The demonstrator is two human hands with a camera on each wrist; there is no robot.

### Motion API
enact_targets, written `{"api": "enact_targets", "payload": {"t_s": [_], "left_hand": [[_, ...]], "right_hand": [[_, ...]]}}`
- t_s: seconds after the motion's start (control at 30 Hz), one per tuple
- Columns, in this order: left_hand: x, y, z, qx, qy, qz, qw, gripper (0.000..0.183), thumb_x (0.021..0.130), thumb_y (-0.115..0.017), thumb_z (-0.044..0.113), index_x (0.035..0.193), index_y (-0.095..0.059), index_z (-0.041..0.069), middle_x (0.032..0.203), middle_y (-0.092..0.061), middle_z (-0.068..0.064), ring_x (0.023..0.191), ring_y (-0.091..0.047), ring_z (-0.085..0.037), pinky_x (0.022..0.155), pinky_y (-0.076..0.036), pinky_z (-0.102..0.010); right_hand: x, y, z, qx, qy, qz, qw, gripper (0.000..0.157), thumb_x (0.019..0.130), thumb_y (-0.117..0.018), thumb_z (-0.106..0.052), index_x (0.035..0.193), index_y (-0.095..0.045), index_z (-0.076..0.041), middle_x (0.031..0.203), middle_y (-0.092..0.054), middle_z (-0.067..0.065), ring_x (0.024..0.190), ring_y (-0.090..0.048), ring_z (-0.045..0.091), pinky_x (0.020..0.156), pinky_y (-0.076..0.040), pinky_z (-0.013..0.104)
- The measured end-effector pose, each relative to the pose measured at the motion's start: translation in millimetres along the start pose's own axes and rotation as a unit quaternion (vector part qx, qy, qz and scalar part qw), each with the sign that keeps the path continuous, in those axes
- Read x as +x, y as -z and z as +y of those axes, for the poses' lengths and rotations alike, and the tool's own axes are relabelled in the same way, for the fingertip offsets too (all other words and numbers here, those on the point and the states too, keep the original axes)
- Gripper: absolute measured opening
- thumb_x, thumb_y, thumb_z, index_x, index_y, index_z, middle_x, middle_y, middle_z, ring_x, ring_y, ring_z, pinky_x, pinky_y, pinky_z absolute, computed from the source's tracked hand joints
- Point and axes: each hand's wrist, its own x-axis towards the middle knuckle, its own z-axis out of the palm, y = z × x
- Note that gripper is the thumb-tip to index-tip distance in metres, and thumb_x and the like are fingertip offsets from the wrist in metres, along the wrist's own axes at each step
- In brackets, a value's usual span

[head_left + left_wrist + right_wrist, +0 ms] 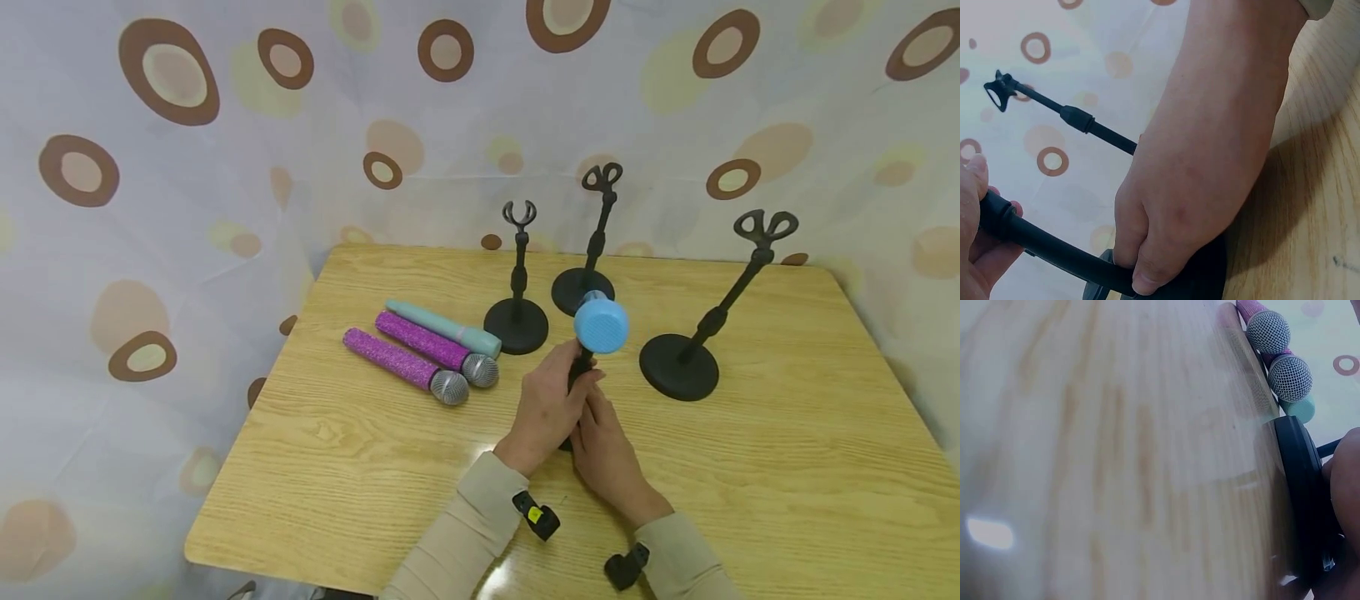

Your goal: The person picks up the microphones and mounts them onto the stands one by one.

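A black microphone stand (1060, 250) stands upright between my hands, its round base (1300, 487) on the table. A light-blue microphone (602, 327) shows at its top, seen end-on. My left hand (546, 407) curls round the collar of the pole, below the blue microphone. Lower down, my right hand (609, 454) grips the pole close above the base; in the left wrist view its thumb and fingers lie round the pole. To the left lie two glittery purple microphones (390, 358) with silver mesh heads, and a mint-green microphone (435, 321) beside them.
Three more black stands with bare clips are on the wooden table (337, 500): a left one (517, 325), a back one (585, 287) and a right one (678, 367). A patterned cloth (225, 167) hangs behind the table's far edge.
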Motion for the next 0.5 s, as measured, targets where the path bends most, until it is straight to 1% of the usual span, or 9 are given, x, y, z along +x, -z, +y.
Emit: {"api": "enact_targets", "payload": {"t_s": [0.1,0.33,0.5], "left_hand": [[-0.4,-0.9,-0.7,0.008,-0.01,0.008,0.9999,0.023,0.099,-0.061,0.027,0.113,-0.058,0.009,0.102,-0.064,-0.002,0.094,-0.067,-0.01,0.084,-0.056,-0.021],[-1.8,-2.8,-1.9,0.019,-0.019,0.024,0.9994,0.02,0.098,-0.062,0.026,0.111,-0.059,0.011,0.102,-0.065,-0.002,0.096,-0.069,-0.011,0.082,-0.058,-0.026],[-2.5,-2.9,-1.9,0.033,-0.018,0.027,0.9989,0.021,0.098,-0.062,0.028,0.111,-0.058,0.011,0.1,-0.065,-0.001,0.094,-0.069,-0.01,0.08,-0.058,-0.025]], "right_hand": [[0.2,-0.2,-0.2,-0.001,0.0,-0.001,1.0,0.056,0.098,-0.055,-0.002,0.149,-0.033,0.009,0.154,-0.032,0.027,0.139,-0.038,0.046,0.106,-0.039,0.064],[0.2,0.6,-0.8,-0.001,-0.001,-0.003,1.0,0.057,0.098,-0.055,-0.002,0.149,-0.033,0.009,0.154,-0.033,0.027,0.139,-0.038,0.047,0.105,-0.039,0.067],[-0.1,0.1,-0.4,0.002,-0.002,-0.006,1.0,0.058,0.099,-0.054,-0.002,0.151,-0.03,0.008,0.155,-0.031,0.027,0.14,-0.036,0.047,0.106,-0.038,0.066]]}}
